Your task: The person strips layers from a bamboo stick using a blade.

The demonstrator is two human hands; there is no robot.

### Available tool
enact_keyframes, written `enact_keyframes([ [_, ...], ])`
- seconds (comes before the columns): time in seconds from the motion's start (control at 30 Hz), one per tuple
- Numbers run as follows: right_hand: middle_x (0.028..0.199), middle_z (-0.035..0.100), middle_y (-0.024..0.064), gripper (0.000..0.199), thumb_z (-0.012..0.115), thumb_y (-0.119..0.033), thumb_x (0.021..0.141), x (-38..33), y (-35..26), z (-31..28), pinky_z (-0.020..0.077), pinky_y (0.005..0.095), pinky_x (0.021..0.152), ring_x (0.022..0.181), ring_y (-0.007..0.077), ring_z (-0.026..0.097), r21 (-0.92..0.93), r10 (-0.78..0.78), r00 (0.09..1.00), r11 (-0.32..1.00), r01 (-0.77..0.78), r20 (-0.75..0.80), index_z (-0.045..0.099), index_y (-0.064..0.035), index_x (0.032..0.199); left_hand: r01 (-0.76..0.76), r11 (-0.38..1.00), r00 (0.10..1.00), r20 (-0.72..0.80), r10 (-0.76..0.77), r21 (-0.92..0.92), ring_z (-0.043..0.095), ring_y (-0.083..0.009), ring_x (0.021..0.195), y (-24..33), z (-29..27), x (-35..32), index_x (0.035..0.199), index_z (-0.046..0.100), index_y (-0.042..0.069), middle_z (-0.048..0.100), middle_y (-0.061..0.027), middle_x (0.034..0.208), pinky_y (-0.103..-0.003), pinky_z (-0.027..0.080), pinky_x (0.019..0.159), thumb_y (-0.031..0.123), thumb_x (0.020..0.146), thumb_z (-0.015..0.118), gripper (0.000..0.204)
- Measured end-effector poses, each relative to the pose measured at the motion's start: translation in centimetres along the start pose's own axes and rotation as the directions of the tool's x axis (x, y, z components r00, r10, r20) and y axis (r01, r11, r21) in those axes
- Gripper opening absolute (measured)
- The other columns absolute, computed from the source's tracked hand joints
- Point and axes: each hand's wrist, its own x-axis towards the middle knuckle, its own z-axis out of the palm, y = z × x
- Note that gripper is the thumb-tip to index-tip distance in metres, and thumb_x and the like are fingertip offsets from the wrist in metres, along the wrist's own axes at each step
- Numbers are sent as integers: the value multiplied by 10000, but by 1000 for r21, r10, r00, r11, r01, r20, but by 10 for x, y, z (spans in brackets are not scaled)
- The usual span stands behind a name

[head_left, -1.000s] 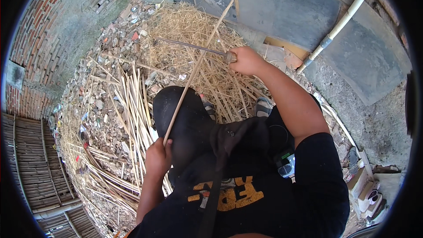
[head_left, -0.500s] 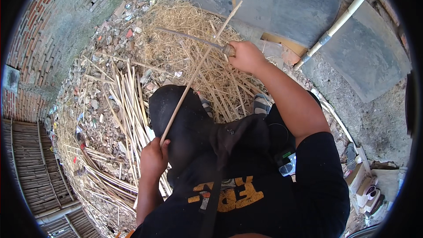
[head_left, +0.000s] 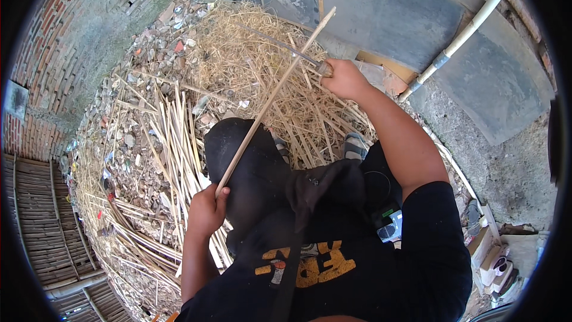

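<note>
My left hand (head_left: 205, 211) is closed around the near end of a long, thin bamboo strip (head_left: 263, 113). The strip slants up over my dark-clad left knee, its far end raised to the upper right. In my right hand (head_left: 348, 80) is the wooden handle of a knife (head_left: 307, 56). Its narrow dark blade points up and left, crossing the strip near the far end. Whether the edge touches the strip I cannot tell. Pale shavings (head_left: 232, 42) are heaped on the ground beyond my knees.
A bundle of split bamboo strips (head_left: 179, 125) lies left of my leg over rubble. Grey panels (head_left: 393, 12) lean at the back, with a white pipe (head_left: 468, 36) to the right. A brick wall (head_left: 47, 71) and a bamboo-slat panel (head_left: 39, 220) stand at the left.
My right hand and the knife have moved rightward, so the blade crosses the strip nearer its far end. The left hand still grips the strip in nearly the same place.
</note>
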Motion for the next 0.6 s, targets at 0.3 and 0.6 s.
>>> enact_keyframes([
  [0.3, 874, 706, 208, 339, 731, -323, 861, -13, -22, -8, 545, 498, 761, 860, 392, 695, -108, -122, 987, 985, 133, 101, 669, -56, 1061, 73, 997, 996, 43, -74, 34, 618, -511, 711, 7, -1, -3, 857, 580, -22, 613, -285, 696, -554, 460, 629, 311, 1027, 589, 374],
  [0.6, 913, 719, 163, 301, 707, -298, 883, -13, -50, -19, 569, 500, 793, 911, 362, 711, -296, -122, 946, 931, 214, 301, 658, -85, 1089, 104, 988, 995, -9, -104, 113, 633, -508, 731, 17, 2, -5, 867, 586, -11, 622, -287, 693, -577, 468, 651, 309, 1029, 564, 359],
])
